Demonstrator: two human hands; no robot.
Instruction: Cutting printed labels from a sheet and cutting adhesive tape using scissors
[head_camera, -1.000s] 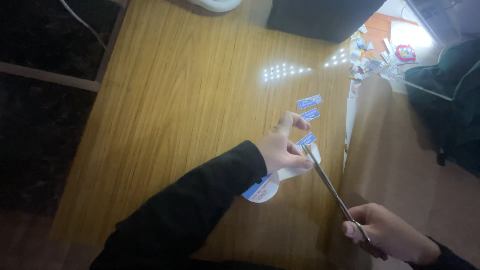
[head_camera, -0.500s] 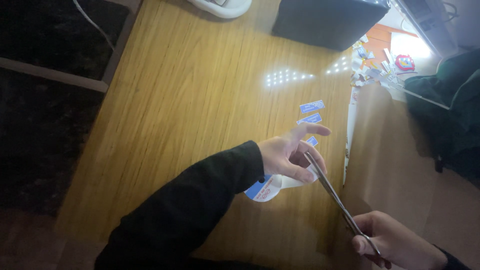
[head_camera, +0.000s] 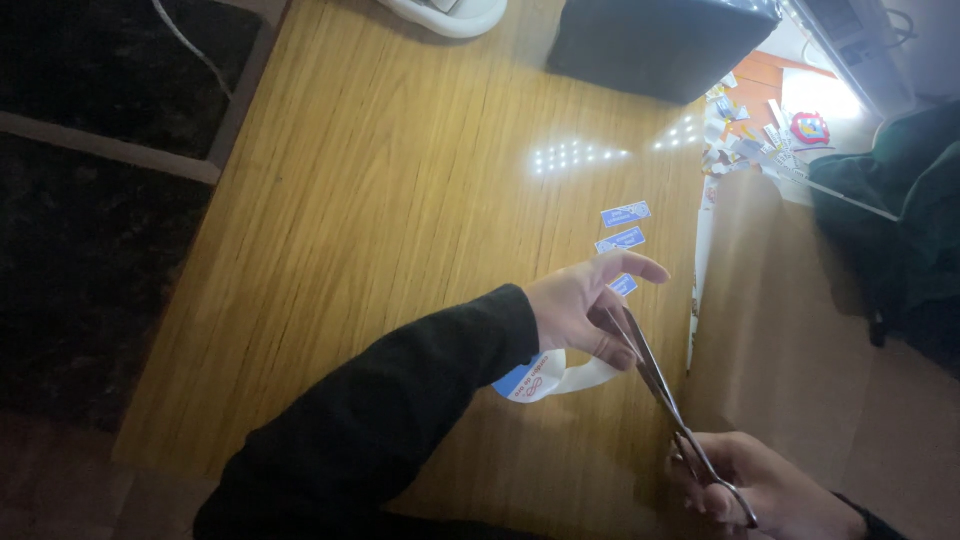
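Observation:
My left hand (head_camera: 582, 308) holds a curled white paper strip (head_camera: 560, 378) with a blue printed end above the wooden table (head_camera: 400, 230). Its fingers pinch the strip near the blades. My right hand (head_camera: 768, 492), at the lower right, grips the handles of long metal scissors (head_camera: 660, 385), whose blades point up into the strip by my left fingers. Small blue cut labels (head_camera: 624, 214) lie on the table just beyond my left hand.
A black box (head_camera: 655, 45) stands at the table's far edge, with a white object (head_camera: 445, 14) to its left. Paper scraps (head_camera: 745, 135) and a red round item (head_camera: 809, 128) lie at the far right. A dark green garment (head_camera: 900, 220) lies on the right.
My left hand has opened its forefinger outward, and the scissors have shifted slightly down and right with my right hand. The view has tilted a little.

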